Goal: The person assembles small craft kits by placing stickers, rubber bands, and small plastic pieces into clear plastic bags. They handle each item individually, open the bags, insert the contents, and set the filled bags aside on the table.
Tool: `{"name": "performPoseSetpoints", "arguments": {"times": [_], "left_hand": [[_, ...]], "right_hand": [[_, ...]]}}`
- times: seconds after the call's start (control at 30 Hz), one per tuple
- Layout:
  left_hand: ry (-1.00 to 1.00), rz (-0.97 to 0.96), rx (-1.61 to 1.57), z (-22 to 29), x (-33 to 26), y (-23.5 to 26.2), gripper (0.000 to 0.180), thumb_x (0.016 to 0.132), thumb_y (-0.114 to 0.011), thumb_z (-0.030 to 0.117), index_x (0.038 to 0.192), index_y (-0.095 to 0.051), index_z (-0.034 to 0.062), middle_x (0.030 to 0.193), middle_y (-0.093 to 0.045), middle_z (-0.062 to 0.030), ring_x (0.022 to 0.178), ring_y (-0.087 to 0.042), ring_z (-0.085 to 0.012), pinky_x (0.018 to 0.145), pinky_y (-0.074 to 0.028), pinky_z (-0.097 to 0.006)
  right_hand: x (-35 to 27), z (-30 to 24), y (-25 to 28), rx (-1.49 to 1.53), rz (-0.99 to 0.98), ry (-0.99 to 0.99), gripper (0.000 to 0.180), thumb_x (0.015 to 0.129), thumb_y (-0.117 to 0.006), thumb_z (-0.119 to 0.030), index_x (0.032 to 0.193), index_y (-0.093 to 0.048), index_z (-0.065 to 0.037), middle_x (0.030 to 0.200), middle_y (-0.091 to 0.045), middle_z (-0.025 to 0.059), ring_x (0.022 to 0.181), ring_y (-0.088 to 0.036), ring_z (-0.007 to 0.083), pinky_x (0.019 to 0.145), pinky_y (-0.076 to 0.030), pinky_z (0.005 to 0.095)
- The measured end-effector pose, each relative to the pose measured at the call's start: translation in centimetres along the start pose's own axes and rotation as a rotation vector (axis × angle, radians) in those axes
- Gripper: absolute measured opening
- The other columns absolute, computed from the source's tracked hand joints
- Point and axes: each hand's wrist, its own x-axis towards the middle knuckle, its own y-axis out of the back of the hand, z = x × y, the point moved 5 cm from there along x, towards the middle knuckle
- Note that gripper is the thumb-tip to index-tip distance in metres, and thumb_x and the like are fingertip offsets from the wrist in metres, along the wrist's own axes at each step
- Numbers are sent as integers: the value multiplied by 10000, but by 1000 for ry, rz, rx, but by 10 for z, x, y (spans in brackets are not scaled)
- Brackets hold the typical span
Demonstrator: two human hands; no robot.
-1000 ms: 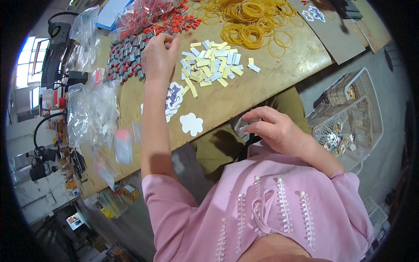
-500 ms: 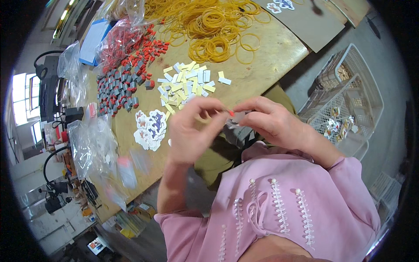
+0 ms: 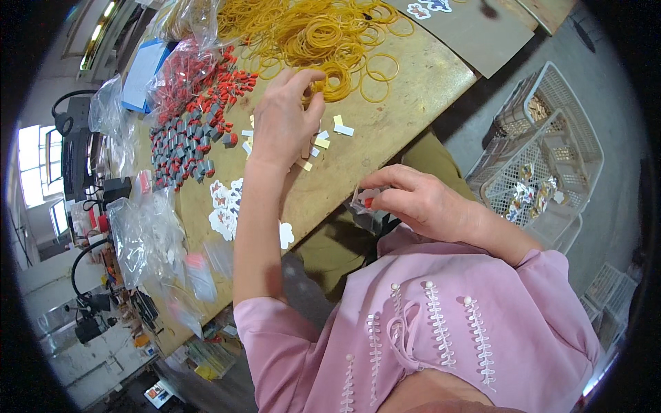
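Hands apart, left hand (image 3: 281, 124) pinching yellow rubber bands (image 3: 323, 41), right hand (image 3: 413, 199) pinching small clear packet (image 3: 363, 198), white basket (image 3: 544, 151) beside.

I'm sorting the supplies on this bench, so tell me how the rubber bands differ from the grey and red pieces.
The rubber bands are yellow, thin open loops in a tangled heap at the table's far edge. The grey and red pieces are small, blocky and two-coloured, spread more flatly to the left. Both lie loose on the wooden table.

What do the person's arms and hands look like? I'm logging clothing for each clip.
Both hands, left hand and right hand, are bare: no gloves, rings or watch visible. Forearms are uncovered; short pink sleeves belong to a pink top with white beaded trim rows.
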Motion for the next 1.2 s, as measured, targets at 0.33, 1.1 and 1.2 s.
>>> {"name": "performPoseSetpoints", "arguments": {"times": [0.33, 1.1, 1.2], "left_hand": [[54, -132, -213, -32, 20, -13, 157, 884, -777, 113, 1032, -759, 63, 905, -710, -46, 826, -684, -187, 727, -540, -325], [671, -120, -1273, -60, -24, -4, 167, 1001, -743, 58, 1155, -711, 3, 1052, -783, -119, 804, -749, -113, 671, -610, -209], [677, -72, -1316, -65, -25, -6, 136, 997, -749, 66, 1125, -723, 30, 1043, -788, -97, 733, -725, -77, 607, -575, -177]], "right_hand": [[-12, 13, 4, 8, 3, -17, 217, 837, -698, 0, 1051, -664, -12, 1295, -662, 164, 1180, -663, 365, 967, -585, 421], [-13, 15, -6, 12, -71, -57, 212, 863, -717, -35, 1066, -661, -11, 1275, -666, 157, 1161, -667, 368, 957, -588, 419], [-12, 14, -6, 23, -80, -67, 206, 861, -723, -37, 1056, -665, -6, 1273, -669, 155, 1164, -667, 366, 959, -587, 422]]}}
